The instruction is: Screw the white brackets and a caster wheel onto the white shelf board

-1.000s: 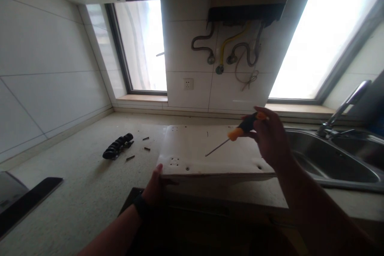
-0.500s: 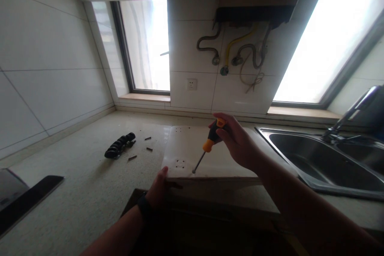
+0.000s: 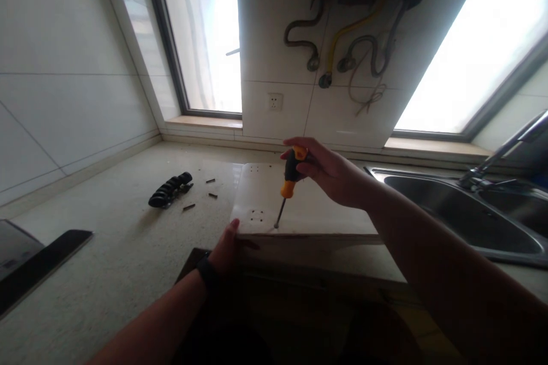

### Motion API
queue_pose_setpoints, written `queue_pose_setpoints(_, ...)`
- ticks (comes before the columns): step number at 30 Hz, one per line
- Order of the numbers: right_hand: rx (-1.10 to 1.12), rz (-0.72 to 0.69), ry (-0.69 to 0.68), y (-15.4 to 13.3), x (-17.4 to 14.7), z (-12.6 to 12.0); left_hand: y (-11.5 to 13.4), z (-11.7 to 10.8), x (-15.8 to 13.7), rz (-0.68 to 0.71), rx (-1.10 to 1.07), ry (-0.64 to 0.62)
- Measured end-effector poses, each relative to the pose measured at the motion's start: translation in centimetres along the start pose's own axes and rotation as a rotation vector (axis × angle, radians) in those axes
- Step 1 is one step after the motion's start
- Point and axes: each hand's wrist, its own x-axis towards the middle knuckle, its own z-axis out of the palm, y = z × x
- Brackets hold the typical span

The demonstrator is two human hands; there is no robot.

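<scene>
A white board [image 3: 325, 211] with small groups of holes lies flat on the counter, its near edge sticking out over the front. My left hand [image 3: 228, 245] grips its near left corner, thumb on top and fingers underneath. In my right hand [image 3: 329, 174] is a screwdriver [image 3: 286, 189] with an orange and black handle, held almost upright. Its tip meets a small round spot, perhaps a screw head [image 3: 276, 226], close to the near edge. Several screws [image 3: 213, 195] lie loose to the left of the board, near a black ribbed object [image 3: 170, 189].
A steel sink [image 3: 462, 205] with a tap [image 3: 475, 179] is set into the counter at the right. A dark flat object [image 3: 43, 262] lies at the far left. Pipes [image 3: 331, 63] and a socket [image 3: 275, 102] are on the back wall.
The view has tipped downward. My right hand has brought the screwdriver's handle more upright, while its tip stays on the same spot. My left hand still holds the corner.
</scene>
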Motion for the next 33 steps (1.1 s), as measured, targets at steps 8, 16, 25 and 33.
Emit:
queue_pose_setpoints(8,0.096,-0.033,-0.117,0.6,0.7,-0.3,-1.0,-1.0,0.6,0.049,0.034,0.000)
queue_pose_setpoints(16,-0.036,-0.021,-0.021,1.1,1.2,0.0,-0.2,-0.5,0.3,0.075,0.047,-0.052)
queue_pose_setpoints(25,-0.032,-0.016,-0.048,1.1,1.4,-0.3,-1.1,-1.4,0.6,0.024,-0.017,-0.049)
queue_pose_setpoints(33,-0.494,-0.063,0.025,-0.2,2.4,-0.3,-1.2,-1.6,0.7,-0.004,-0.039,-0.027)
